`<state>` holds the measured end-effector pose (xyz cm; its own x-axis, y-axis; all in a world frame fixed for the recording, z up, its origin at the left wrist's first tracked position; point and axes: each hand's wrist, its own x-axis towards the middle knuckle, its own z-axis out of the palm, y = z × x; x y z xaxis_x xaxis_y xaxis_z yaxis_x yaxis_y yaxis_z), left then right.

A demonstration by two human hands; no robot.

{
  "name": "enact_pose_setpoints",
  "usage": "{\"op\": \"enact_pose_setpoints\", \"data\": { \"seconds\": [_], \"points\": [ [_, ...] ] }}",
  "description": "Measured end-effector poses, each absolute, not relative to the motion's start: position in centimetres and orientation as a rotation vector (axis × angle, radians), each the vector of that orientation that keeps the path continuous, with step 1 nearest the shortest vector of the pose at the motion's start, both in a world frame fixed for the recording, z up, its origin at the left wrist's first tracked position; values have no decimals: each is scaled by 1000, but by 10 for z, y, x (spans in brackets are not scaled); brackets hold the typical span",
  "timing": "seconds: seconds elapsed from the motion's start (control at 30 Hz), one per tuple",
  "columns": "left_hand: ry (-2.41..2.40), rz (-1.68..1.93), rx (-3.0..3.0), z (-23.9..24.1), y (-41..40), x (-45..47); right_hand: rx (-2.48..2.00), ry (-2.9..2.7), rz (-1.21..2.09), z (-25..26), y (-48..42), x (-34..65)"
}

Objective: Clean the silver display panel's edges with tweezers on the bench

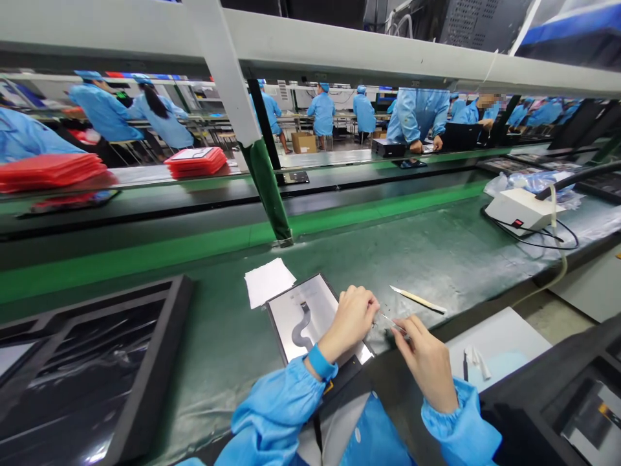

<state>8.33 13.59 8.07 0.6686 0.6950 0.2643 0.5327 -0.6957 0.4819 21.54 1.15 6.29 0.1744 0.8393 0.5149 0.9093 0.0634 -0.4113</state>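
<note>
My left hand (353,318) is closed in a pinch above the right side of a flat silvery panel (286,304). What its fingertips hold is too small to make out. In my right hand (427,359) is a thin metal tool (387,318) that looks like tweezers, its tip pointing at the left fingertips. A dark, curved flex cable (301,331) lies on the panel, partly behind my left forearm. Beyond my hands rests a slim tool with a pale yellow handle and a pointed tip (418,300). White paper sheets (269,282) lie at the panel's far left corner.
A black foam tray (165,349) takes up the left of the green bench (218,304). At the right sit a white box with a cable (521,208) and another dark tray (543,395). A green-wrapped post (266,188) rises behind the paper. Co-workers in blue sit farther back.
</note>
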Motion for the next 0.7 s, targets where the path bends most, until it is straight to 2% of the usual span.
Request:
{"op": "enact_pose_setpoints", "data": {
  "seconds": [0.27,0.47,0.63,0.7],
  "points": [
    [885,597,2613,76,145,83,-1778,-1504,30,54,-13,214],
    [859,656,2703,79,116,24,-1710,-1379,241,51,-31,209],
    [740,608,3030,46,58,-47,-1686,-1437,325,48,-44,192],
    [856,647,3128,30,44,-60,-1685,-1491,323,47,-46,184]
  ]
}}
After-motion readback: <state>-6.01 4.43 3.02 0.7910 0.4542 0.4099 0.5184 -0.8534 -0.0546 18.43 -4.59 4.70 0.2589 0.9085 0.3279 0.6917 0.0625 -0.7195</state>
